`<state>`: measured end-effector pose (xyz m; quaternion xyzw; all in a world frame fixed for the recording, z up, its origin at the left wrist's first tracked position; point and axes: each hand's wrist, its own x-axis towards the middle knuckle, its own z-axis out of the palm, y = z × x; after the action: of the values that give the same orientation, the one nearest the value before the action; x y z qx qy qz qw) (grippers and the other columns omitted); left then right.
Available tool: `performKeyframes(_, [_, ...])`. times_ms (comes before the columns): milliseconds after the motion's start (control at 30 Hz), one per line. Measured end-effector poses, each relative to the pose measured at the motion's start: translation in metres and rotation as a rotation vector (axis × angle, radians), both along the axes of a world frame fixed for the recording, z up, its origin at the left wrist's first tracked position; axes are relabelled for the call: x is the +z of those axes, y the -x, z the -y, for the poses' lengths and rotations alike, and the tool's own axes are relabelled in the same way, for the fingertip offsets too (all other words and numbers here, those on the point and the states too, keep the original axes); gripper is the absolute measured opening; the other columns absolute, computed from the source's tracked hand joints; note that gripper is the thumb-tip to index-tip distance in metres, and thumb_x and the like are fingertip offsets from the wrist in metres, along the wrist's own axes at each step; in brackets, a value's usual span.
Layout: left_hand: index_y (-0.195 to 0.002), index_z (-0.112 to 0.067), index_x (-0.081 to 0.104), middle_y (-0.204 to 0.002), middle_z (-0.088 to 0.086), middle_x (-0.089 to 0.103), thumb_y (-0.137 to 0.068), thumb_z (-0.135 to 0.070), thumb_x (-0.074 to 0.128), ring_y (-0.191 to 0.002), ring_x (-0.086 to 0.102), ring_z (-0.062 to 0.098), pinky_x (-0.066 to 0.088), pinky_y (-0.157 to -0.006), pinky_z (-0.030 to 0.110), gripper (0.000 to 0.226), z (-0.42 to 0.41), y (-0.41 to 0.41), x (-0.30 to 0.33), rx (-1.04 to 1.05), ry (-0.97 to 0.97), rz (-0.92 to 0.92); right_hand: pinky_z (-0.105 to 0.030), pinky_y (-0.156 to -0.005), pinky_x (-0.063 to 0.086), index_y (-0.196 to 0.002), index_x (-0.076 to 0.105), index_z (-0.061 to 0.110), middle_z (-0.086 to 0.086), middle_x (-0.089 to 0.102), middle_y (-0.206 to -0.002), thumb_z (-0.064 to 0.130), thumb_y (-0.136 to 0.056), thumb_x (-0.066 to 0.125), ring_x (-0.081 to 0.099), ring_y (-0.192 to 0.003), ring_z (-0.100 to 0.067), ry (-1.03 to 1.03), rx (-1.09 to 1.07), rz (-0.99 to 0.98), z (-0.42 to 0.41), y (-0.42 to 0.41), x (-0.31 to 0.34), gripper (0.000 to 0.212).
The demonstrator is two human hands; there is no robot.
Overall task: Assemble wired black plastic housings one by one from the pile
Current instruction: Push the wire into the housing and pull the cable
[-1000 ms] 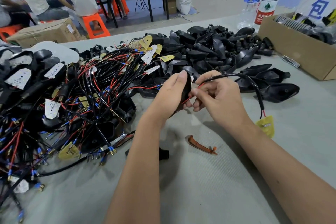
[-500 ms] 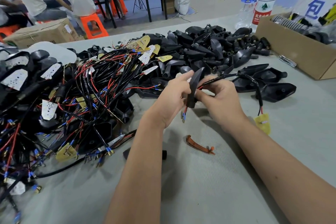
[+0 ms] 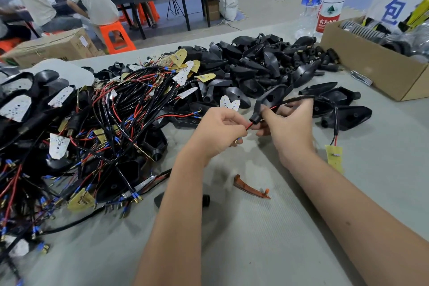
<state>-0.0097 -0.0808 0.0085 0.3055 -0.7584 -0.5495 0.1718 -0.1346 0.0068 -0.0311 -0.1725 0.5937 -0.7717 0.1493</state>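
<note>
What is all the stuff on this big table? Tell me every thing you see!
black housing: one, black, held above table
red wire: one, exits housing stem
wired pile: many, black, red, blue, left
loose housings: many, black, far middle
orange strip: one, near middle
cardboard box: one, brown, right
bottles: two, clear, far right
table: one, grey
left hand: pinches red wire
right hand: grips black housing

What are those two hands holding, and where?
The right hand grips a black housing near its narrow stem end; the left hand pinches the red wire emerging below it.
</note>
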Motion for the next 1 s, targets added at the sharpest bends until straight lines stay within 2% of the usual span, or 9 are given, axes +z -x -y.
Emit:
performKeyframes(100, [-0.087, -0.005, 0.072, -0.067, 0.008, 0.063, -0.090, 0.000, 0.068, -0.054, 0.059, 0.011, 0.046, -0.055, 0.021, 0.007, -0.002, 0.002, -0.001, -0.010, 0.001, -0.012, -0.028, -0.043, 0.047, -0.097, 0.040, 0.018, -0.030, 0.060, -0.090, 0.008, -0.084, 0.082, 0.063, -0.047, -0.020, -0.005, 0.028, 0.030, -0.002, 0.002, 0.003, 0.045])
performKeyframes(233, [-0.085, -0.006, 0.069, -0.061, -0.002, 0.062, -0.093, -0.008, 0.073, -0.051, 0.057, 0.008, 0.045, -0.055, 0.022, 0.009, -0.001, 0.004, -0.004, -0.019, 0.045, -0.035, -0.024, -0.043, 0.034, -0.082, 0.052, 0.017, 0.000, 0.051, -0.064, 0.005, -0.083, 0.077, 0.041, -0.048, -0.010, 0.059, 0.096, 0.110, -0.002, 0.005, 0.006, 0.027])
performKeyframes(300, [-0.086, -0.004, 0.069, -0.061, -0.002, 0.062, -0.094, -0.006, 0.071, -0.053, 0.056, 0.010, 0.045, -0.056, 0.024, 0.008, 0.001, 0.002, -0.003, -0.038, 0.021, -0.030, -0.022, -0.042, 0.031, -0.088, 0.060, 0.012, -0.003, 0.057, -0.068, 0.007, -0.079, 0.069, 0.040, -0.048, -0.011, 0.079, 0.151, 0.143, -0.004, 0.003, 0.010, 0.014])
performKeyframes(433, [-0.084, -0.004, 0.068, -0.061, 0.000, 0.059, -0.094, -0.007, 0.070, -0.053, 0.054, 0.011, 0.042, -0.057, 0.027, 0.011, 0.005, -0.004, 0.002, -0.081, -0.013, -0.009, -0.018, -0.038, 0.027, -0.121, 0.058, 0.013, -0.007, 0.078, -0.100, -0.004, -0.084, 0.053, 0.037, -0.043, -0.011, 0.106, 0.329, 0.144, -0.010, 0.002, 0.014, 0.040])
performKeyframes(500, [-0.080, -0.007, 0.067, -0.062, 0.004, 0.056, -0.095, -0.005, 0.067, -0.054, 0.051, 0.012, 0.039, -0.057, 0.028, 0.015, 0.006, -0.007, 0.004, -0.105, -0.010, 0.000, -0.019, -0.038, 0.024, -0.125, 0.053, 0.009, -0.011, 0.077, -0.094, 0.000, -0.081, 0.057, 0.034, -0.040, -0.013, 0.133, 0.352, 0.188, -0.010, 0.003, 0.014, 0.045])
performKeyframes(667, [-0.078, -0.010, 0.062, -0.066, 0.010, 0.051, -0.093, -0.008, 0.065, -0.054, 0.043, 0.013, 0.034, -0.053, 0.023, 0.016, 0.020, -0.021, 0.011, -0.077, 0.040, -0.036, -0.021, -0.039, 0.029, -0.108, 0.050, 0.015, -0.009, 0.070, -0.080, 0.003, -0.096, 0.067, 0.040, -0.047, -0.011, 0.203, 0.378, 0.239, -0.010, 0.005, 0.011, 0.024])
performKeyframes(767, [-0.075, -0.015, 0.064, -0.060, -0.001, 0.053, -0.093, -0.009, 0.064, -0.054, 0.045, 0.010, 0.037, -0.052, 0.017, 0.019, 0.032, -0.034, 0.012, -0.048, 0.101, -0.008, -0.021, -0.042, 0.033, -0.116, 0.044, 0.018, -0.003, 0.064, -0.073, 0.005, -0.095, 0.069, 0.044, -0.052, -0.013, 0.259, 0.401, 0.299, -0.009, 0.003, 0.011, 0.036])
performKeyframes(867, [-0.076, -0.013, 0.065, -0.061, -0.001, 0.054, -0.096, -0.006, 0.063, -0.055, 0.045, 0.009, 0.038, -0.052, 0.016, 0.021, 0.037, -0.043, 0.014, -0.053, 0.096, -0.001, -0.020, -0.044, 0.035, -0.121, 0.041, 0.017, 0.003, 0.063, -0.069, 0.008, -0.094, 0.070, 0.046, -0.054, -0.012, 0.281, 0.438, 0.321, -0.006, -0.003, 0.011, 0.041])
performKeyframes(1000, [-0.076, -0.009, 0.063, -0.059, 0.000, 0.054, -0.096, -0.003, 0.063, -0.052, 0.045, 0.009, 0.038, -0.050, 0.015, 0.021, 0.035, -0.045, 0.019, -0.090, 0.062, 0.048, -0.019, -0.043, 0.036, -0.121, 0.042, 0.019, 0.004, 0.063, -0.069, 0.017, -0.078, 0.077, 0.046, -0.053, -0.011, 0.365, 0.452, 0.398, -0.003, -0.006, 0.013, 0.056])
